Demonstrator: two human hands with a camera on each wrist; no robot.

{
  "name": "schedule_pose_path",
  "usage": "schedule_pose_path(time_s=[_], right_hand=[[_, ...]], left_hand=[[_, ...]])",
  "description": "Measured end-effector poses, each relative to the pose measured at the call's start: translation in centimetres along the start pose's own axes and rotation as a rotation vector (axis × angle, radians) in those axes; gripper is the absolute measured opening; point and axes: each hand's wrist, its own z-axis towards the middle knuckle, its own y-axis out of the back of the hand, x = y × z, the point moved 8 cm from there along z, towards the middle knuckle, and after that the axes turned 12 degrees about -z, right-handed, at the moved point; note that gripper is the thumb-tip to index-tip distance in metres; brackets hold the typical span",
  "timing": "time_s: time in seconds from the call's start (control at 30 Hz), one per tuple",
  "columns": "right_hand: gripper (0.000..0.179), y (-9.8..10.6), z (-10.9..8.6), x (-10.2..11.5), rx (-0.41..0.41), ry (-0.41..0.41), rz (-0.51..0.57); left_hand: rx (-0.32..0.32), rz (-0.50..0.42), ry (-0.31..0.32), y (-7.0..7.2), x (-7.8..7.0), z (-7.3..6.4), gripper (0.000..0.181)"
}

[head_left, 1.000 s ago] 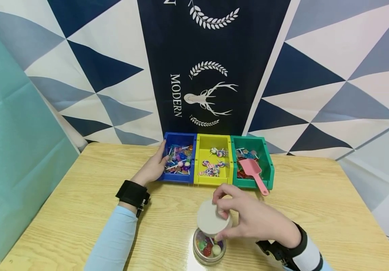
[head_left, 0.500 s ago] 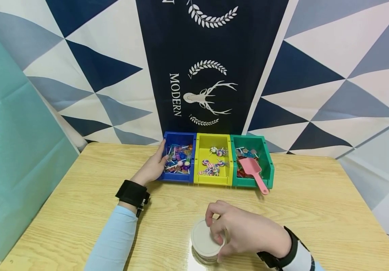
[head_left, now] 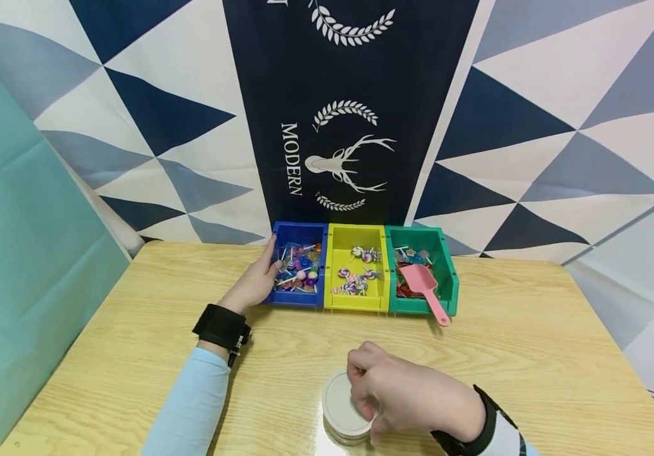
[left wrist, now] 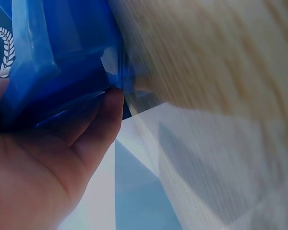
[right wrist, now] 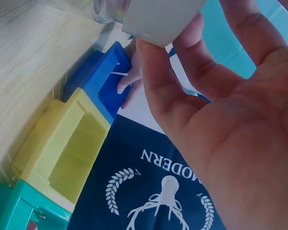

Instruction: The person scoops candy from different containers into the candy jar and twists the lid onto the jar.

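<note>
My left hand [head_left: 252, 283] grips the left wall of the blue bin [head_left: 278, 229], with the thumb over its rim. In the left wrist view the fingers [left wrist: 103, 127] lie along the outside of that bin. Near the front of the table, my right hand [head_left: 403, 396] holds the off-white round lid [head_left: 339, 402] by its edge. Beneath the lid sits a clear jar [head_left: 338, 437], mostly covered from above; its glass also shows in the right wrist view. The thumb and fingers reach around the lid's side [right wrist: 158, 21] there.
A yellow bin [head_left: 355, 237] with swirl lollipops [head_left: 355, 283] adjoins the blue one, which holds mixed candies [head_left: 302, 266]. The green bin [head_left: 449, 272] carries a pink scoop [head_left: 425, 285], its handle poking out over the front edge. A patterned wall covering stands behind.
My right hand has brought the lid down from above the jar onto its mouth, hiding the candies inside. The left hand stays on the blue bin.
</note>
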Motion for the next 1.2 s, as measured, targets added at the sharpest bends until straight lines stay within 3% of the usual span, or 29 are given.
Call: schedule_pose_path(time_s=[0.33, 0.47, 0.57, 0.7, 0.8, 0.87, 0.93, 1.03, 1.1, 1.2], right_hand=[[0.042, -0.5, 0.3, 0.3, 0.026, -0.016, -0.051], [0.047, -0.3, 0.0, 0.0, 0.006, -0.022, 0.006], [0.050, -0.2, -0.3, -0.1, -0.016, -0.023, 0.049], [0.048, -0.5, -0.6, -0.1, -0.012, -0.019, 0.051], [0.047, -0.7, -0.8, 0.0, -0.007, -0.002, 0.010], [0.048, -0.8, -0.9, 0.1, -0.007, 0.006, -0.019], [0.050, -0.9, -0.9, 0.2, -0.011, 0.003, -0.034], [0.052, -0.9, -1.0, 0.2, -0.026, -0.003, -0.037], [0.052, -1.0, -1.0, 0.1, -0.035, -0.015, -0.033], [0.052, -1.2, -1.1, 0.1, -0.050, -0.036, -0.027]], left_hand=[[-0.002, -0.025, 0.021, 0.1, 0.0, -0.1, 0.065], [-0.010, 0.040, -0.017, 0.5, -0.6, -0.4, 0.067], [-0.068, 0.149, -0.071, 1.6, -1.7, -0.7, 0.067], [-0.219, 0.284, -0.161, 3.6, -4.0, -1.9, 0.062], [-0.304, 0.305, -0.262, 4.6, -6.5, -3.4, 0.053], [-0.306, 0.295, -0.351, 4.5, -8.2, -4.5, 0.047], [-0.256, 0.270, -0.446, 3.8, -9.7, -5.6, 0.042], [-0.105, 0.237, -0.540, 1.7, -11.0, -7.2, 0.036], [0.037, 0.209, -0.546, -0.4, -11.1, -8.3, 0.035], [0.281, 0.161, -0.470, -3.9, -9.9, -10.2, 0.043]])
